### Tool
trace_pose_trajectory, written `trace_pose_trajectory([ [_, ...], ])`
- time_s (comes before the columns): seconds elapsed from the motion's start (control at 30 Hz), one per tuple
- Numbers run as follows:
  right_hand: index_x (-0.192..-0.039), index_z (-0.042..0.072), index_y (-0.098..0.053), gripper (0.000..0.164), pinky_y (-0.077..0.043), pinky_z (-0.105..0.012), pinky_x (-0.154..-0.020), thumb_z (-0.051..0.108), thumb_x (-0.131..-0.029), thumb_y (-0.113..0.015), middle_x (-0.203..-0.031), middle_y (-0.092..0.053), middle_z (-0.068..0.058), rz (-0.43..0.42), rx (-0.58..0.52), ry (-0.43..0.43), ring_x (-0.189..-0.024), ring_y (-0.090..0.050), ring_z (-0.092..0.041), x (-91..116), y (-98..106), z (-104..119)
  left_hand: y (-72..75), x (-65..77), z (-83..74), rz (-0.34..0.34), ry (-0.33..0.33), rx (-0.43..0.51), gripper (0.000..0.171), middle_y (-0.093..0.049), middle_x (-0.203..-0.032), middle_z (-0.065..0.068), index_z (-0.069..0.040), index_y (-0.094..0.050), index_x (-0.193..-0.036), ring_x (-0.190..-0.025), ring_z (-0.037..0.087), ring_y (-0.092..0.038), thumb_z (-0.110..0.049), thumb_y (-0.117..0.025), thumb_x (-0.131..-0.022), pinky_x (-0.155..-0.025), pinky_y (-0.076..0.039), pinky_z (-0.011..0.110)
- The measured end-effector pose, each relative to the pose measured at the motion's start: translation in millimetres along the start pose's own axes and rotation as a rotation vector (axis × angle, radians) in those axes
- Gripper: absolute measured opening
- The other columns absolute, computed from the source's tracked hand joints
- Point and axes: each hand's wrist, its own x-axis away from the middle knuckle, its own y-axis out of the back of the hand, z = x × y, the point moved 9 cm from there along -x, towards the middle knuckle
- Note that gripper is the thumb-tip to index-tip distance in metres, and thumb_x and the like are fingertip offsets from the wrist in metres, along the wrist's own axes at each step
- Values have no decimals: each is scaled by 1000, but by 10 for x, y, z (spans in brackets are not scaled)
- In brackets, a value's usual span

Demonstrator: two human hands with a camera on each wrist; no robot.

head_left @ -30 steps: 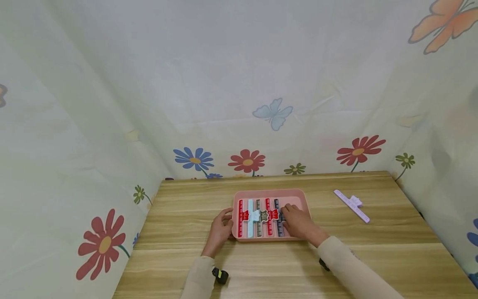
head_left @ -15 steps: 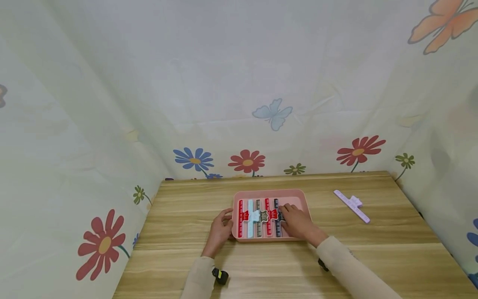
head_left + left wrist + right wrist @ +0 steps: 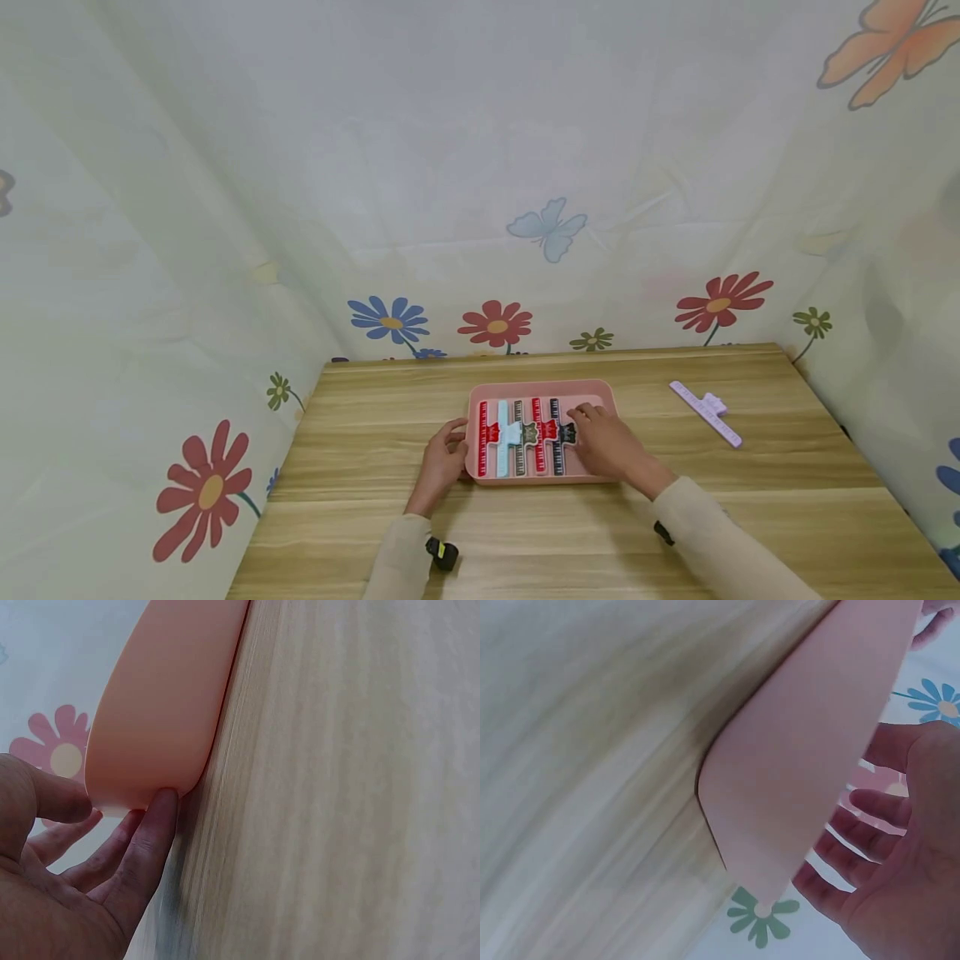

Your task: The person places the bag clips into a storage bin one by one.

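Several long clips with piano-key markings lie side by side in a pink tray [image 3: 540,389]. From left they are a red clip [image 3: 483,437], a light blue clip [image 3: 503,442], a grey-brown clip [image 3: 519,442], another red clip [image 3: 539,442] and a black clip [image 3: 557,442]. My left hand [image 3: 441,462] holds the tray's left side, thumb at the rim and fingers against the outer wall [image 3: 150,742]. Over the tray's right part is my right hand [image 3: 609,442], beside the black clip's handle [image 3: 567,433], with nothing held in its fingers.
A lilac clip [image 3: 707,413] of the same kind lies slantwise on the wooden table [image 3: 780,492], right of the tray. A flower-patterned white cloth [image 3: 420,250] hangs behind the table and along its sides.
My right hand has let go of the black clip and moved slightly right, so its handle now shows. The black clip shifted slightly left earlier. My left hand has stayed put.
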Motion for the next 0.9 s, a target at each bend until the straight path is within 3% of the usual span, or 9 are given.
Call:
trace_pose_trajectory([
  [0.17,-128,8,-52,48,-48,-49,-91,27,-85,-64,-127,-55,-8,-20,5,16,-116,-53,-28,68,146,-47,8,-5,7,-14,6,-22,41,-58,-120,18,-18,-49,-132,-98,27,-63,-9,-50,-92,-56,-54,30],
  [0.6,-131,6,-50,53,-44,-50,-95,27,-85,-66,-129,-52,-13,-51,-20,-30,-119,-50,-30,222,372,-418,1,-7,22,-16,25,-33,41,-58,-122,17,-20,-49,-132,-100,28,-62,-11,-50,-92,-58,-55,31],
  [0.9,-125,1,-53,46,-47,-52,-85,13,-82,-67,-122,-55,-18,-149,-15,-5,-111,-54,-35,406,464,-754,-6,0,19,-13,15,-18,42,-57,-121,18,-17,-49,-133,-97,27,-63,-9,-50,-92,-55,-54,31],
])
